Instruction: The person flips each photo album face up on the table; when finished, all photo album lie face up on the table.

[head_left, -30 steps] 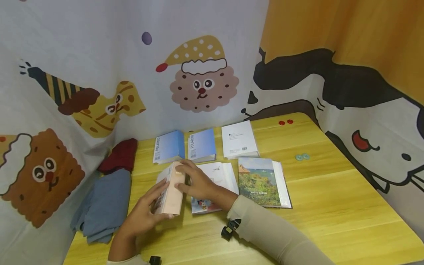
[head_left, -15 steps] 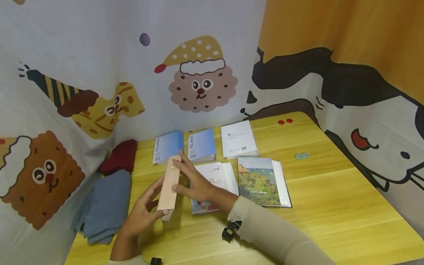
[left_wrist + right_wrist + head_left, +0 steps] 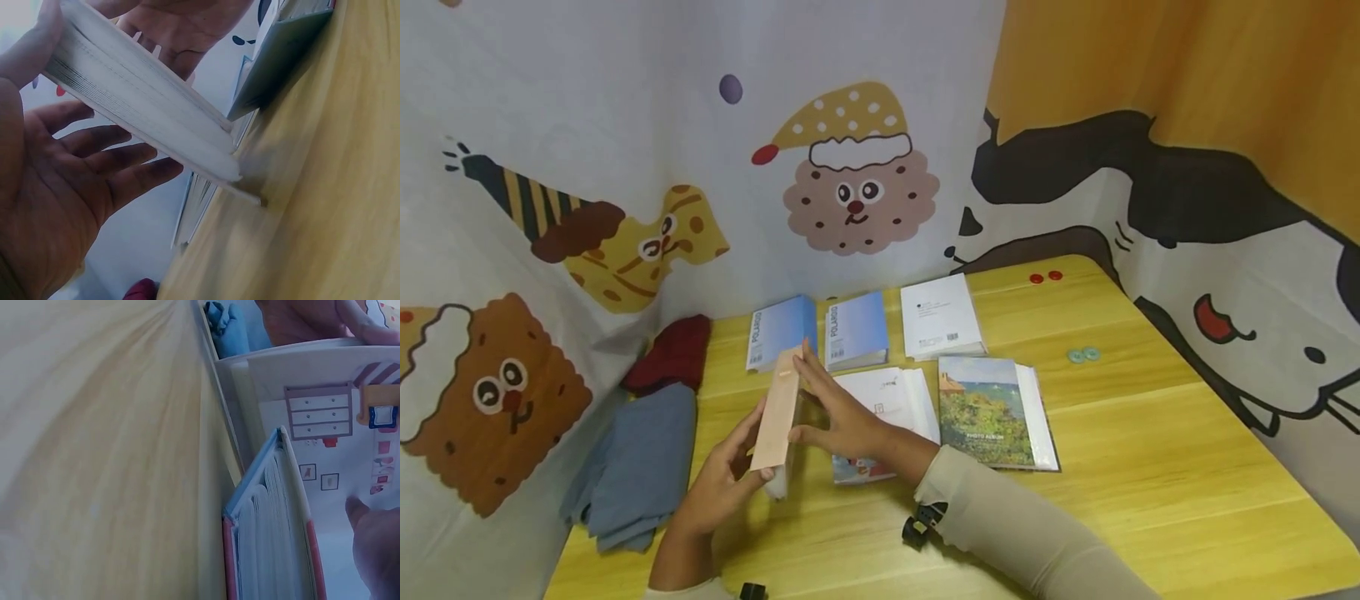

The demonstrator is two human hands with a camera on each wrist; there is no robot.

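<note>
Both hands hold a thick photo album (image 3: 778,410) tilted on edge above the table, its pale peach spine facing up. My left hand (image 3: 722,482) grips it from the left, thumb near the spine's lower corner; in the left wrist view its fingers lie along one cover below the white page edges (image 3: 144,106). On the other side, my right hand (image 3: 850,419) has its thumb against the right cover and its fingers toward the far end. The right wrist view shows that cover's printed drawers (image 3: 319,415). Beneath the right wrist lies a white illustrated album (image 3: 891,400).
Two blue albums (image 3: 781,332) (image 3: 857,329) and a white one (image 3: 942,317) line the back. A landscape-covered photo album (image 3: 985,412) lies right of centre. Folded blue cloth (image 3: 643,458) and a dark red cloth (image 3: 670,354) sit left. Red buttons (image 3: 1036,278) and green buttons (image 3: 1077,355) lie right.
The album has turned in the hands, so its printed left cover has gone from the head view and the spine faces up. It has also shifted slightly left.
</note>
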